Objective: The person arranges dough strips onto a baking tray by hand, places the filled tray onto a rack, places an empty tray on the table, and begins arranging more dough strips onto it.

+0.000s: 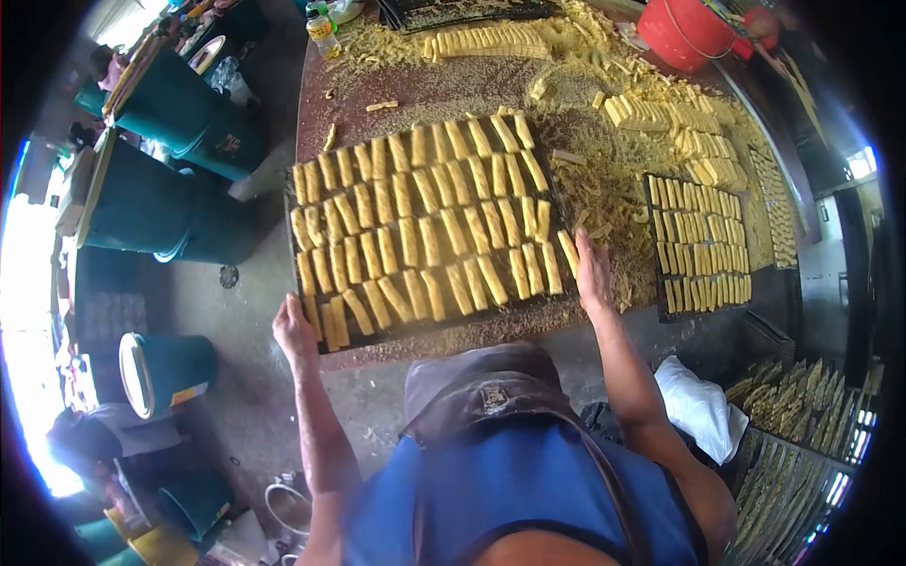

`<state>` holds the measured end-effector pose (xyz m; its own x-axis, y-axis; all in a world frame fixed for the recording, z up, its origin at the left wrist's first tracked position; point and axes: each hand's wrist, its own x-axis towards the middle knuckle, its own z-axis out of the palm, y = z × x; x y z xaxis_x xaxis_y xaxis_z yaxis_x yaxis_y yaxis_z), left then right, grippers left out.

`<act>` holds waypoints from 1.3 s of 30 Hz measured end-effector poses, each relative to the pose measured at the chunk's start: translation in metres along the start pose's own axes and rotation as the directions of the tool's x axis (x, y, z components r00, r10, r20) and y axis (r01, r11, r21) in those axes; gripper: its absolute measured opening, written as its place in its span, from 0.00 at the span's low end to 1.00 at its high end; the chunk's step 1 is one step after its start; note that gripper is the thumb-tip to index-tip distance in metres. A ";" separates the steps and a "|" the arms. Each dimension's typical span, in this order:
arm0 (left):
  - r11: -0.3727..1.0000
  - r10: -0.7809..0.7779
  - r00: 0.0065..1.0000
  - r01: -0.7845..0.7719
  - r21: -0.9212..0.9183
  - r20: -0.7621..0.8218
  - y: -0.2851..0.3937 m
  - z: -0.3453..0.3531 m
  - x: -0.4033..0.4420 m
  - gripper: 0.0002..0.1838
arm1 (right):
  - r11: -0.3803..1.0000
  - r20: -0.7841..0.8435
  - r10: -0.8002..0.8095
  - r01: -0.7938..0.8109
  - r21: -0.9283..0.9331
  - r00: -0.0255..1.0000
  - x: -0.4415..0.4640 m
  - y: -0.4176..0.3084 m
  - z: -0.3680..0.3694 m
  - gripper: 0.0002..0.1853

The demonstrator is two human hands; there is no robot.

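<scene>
Holding a tray [557,189] w/ sticks [427,241] at 12 o'clock over the tabletop [316,104], L hand [294,330] grips its 8 o'clock corner; R hand [595,274] flanks its 3 o'clock edge, grip unclear. Opp. sides covered, prob. for balance; sticks in rows, prob. to save space, as on 2nd tray [664,309], 3 o'clock.

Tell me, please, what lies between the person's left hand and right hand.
In the head view, a dark tray with rows of yellow sticks lies between the left hand and the right hand.
</scene>
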<state>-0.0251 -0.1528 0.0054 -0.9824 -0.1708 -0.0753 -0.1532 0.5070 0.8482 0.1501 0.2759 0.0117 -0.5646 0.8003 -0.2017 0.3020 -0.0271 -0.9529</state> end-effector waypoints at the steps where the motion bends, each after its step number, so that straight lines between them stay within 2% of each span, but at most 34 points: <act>1: 0.996 -0.018 1.000 0.018 -0.091 -0.005 0.011 -0.001 0.000 0.23 | 0.999 0.059 0.035 -0.036 0.014 0.998 0.012 -0.002 0.003 0.27; 2: 0.980 -0.006 0.999 -0.001 -0.198 -0.032 0.023 0.001 -0.004 0.23 | 0.999 0.100 -0.007 0.004 0.032 0.995 0.027 0.007 0.009 0.27; 4: 0.997 0.011 0.998 -0.015 -0.072 -0.056 0.029 -0.008 -0.006 0.23 | 0.997 0.140 -0.076 0.075 0.010 0.987 0.045 0.015 0.018 0.29; 5: 1.000 0.022 0.998 -0.022 0.004 -0.059 0.026 -0.017 -0.006 0.23 | 0.990 0.206 -0.042 0.068 -0.122 0.978 0.057 0.031 0.015 0.32; 8: 0.997 0.042 0.996 -0.047 -0.057 -0.084 0.017 -0.017 -0.013 0.24 | 0.970 0.220 -0.149 0.186 -0.158 0.964 0.047 0.018 0.017 0.34; 9: 0.998 0.054 0.994 -0.056 -0.024 -0.092 0.009 -0.017 -0.013 0.24 | 0.985 0.167 -0.153 0.164 -0.057 0.974 0.035 0.006 0.020 0.33; 10: 0.991 0.053 0.995 -0.063 -0.122 -0.081 -0.009 -0.016 -0.010 0.24 | 0.985 0.184 -0.122 0.142 -0.097 0.975 0.028 0.009 0.016 0.32; 11: 0.994 0.065 0.995 -0.071 -0.085 -0.071 -0.020 -0.019 -0.009 0.23 | 0.984 0.199 -0.089 0.117 -0.133 0.976 0.019 0.015 0.011 0.31; 12: 0.976 0.073 0.994 -0.089 -0.199 -0.085 -0.036 -0.014 -0.007 0.22 | 0.989 0.166 -0.094 0.111 -0.096 0.982 0.006 0.016 0.009 0.31; 13: 0.987 0.016 0.997 -0.028 -0.157 -0.075 -0.049 -0.012 -0.004 0.21 | 0.992 0.133 -0.100 0.109 -0.064 0.986 -0.008 0.017 0.007 0.31; 14: 0.996 0.046 0.999 -0.047 -0.080 -0.025 -0.045 -0.014 -0.007 0.20 | 0.994 0.083 -0.072 0.078 -0.070 0.994 -0.018 0.030 0.003 0.30; 18: 0.992 0.029 0.997 -0.020 -0.126 0.072 -0.041 -0.008 0.002 0.20 | 0.992 -0.118 -0.050 0.036 -0.120 0.992 -0.064 0.058 -0.008 0.29; 20: 0.998 0.064 0.986 -0.067 0.014 0.152 -0.043 -0.010 0.012 0.16 | 0.996 -0.183 -0.025 0.009 -0.086 0.983 -0.081 0.062 -0.004 0.30; 21: 0.997 0.078 0.981 -0.080 0.004 0.178 -0.056 -0.016 0.024 0.16 | 0.999 -0.249 0.008 -0.018 -0.041 0.968 -0.091 0.062 -0.005 0.30; 22: 0.989 0.143 0.968 -0.148 0.011 0.208 -0.075 -0.015 0.043 0.18 | 1.000 -0.248 -0.023 0.018 -0.024 0.969 -0.093 0.080 -0.007 0.30; 23: 0.990 0.140 0.941 -0.125 -0.067 0.310 -0.069 -0.005 0.056 0.18 | 0.988 -0.298 -0.076 0.113 0.108 0.951 -0.094 0.090 -0.001 0.30; 24: 0.987 0.135 0.903 -0.085 -0.138 0.408 -0.061 0.005 0.068 0.19 | 0.980 -0.319 0.048 -0.106 -0.167 0.947 -0.106 0.064 -0.008 0.28; 25: 0.973 0.125 0.837 0.002 -0.231 0.533 -0.037 -0.001 0.067 0.20 | 0.995 -0.348 -0.051 0.017 -0.101 0.936 -0.112 0.062 -0.004 0.28; 26: 0.949 0.112 0.754 0.111 -0.294 0.647 -0.013 -0.007 0.065 0.22 | 0.983 -0.331 0.048 -0.103 -0.153 0.943 -0.118 0.056 -0.010 0.27; 27: 0.942 0.126 0.695 0.140 -0.305 0.708 -0.003 -0.012 0.066 0.24 | 0.981 -0.350 0.025 -0.090 -0.170 0.936 -0.123 0.049 -0.011 0.27; 30: 0.924 0.249 0.637 0.070 -0.377 0.730 -0.011 -0.026 0.068 0.32 | 0.967 -0.420 -0.187 0.090 -0.240 0.888 -0.140 0.030 -0.008 0.29; 31: 0.912 0.274 0.641 0.062 -0.404 0.717 -0.011 -0.027 0.067 0.32 | 0.961 -0.395 -0.194 0.093 -0.261 0.898 -0.143 0.020 -0.015 0.31; 32: 0.901 0.299 0.644 0.054 -0.431 0.704 -0.011 -0.029 0.066 0.33 | 0.963 -0.414 -0.187 0.083 -0.255 0.891 -0.146 0.010 -0.022 0.31; 33: 0.888 0.323 0.646 0.046 -0.458 0.691 -0.012 -0.031 0.065 0.34 | 0.969 -0.395 -0.109 0.009 -0.248 0.912 -0.148 0.001 -0.029 0.33; 34: 0.867 0.309 0.657 0.102 -0.487 0.688 -0.011 -0.031 0.064 0.34 | 0.966 -0.375 -0.040 -0.060 -0.251 0.926 -0.151 -0.001 -0.033 0.35; 35: 0.861 0.325 0.661 0.088 -0.500 0.676 -0.026 -0.023 0.071 0.35 | 0.962 -0.394 -0.061 -0.051 -0.269 0.917 -0.151 0.016 -0.027 0.35; 37: 0.865 0.344 0.682 0.038 -0.501 0.646 -0.041 -0.009 0.079 0.36 | 0.995 -0.419 -0.034 -0.009 -0.099 0.907 -0.143 0.026 -0.018 0.35; 38: 0.847 0.345 0.675 0.075 -0.526 0.652 -0.046 -0.001 0.079 0.36 | 0.999 -0.416 -0.022 0.004 -0.045 0.909 -0.138 0.030 -0.017 0.35; 39: 0.569 0.383 0.582 0.463 -0.680 0.717 -0.051 0.006 0.080 0.36 | 1.000 -0.413 -0.011 0.016 0.009 0.910 -0.135 0.027 -0.014 0.35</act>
<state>-0.0961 -0.1871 -0.0464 -0.7070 0.7009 -0.0945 -0.4693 -0.3649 0.8041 0.2446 0.1756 0.0161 -0.1997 0.9766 -0.0801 0.2864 -0.0200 -0.9579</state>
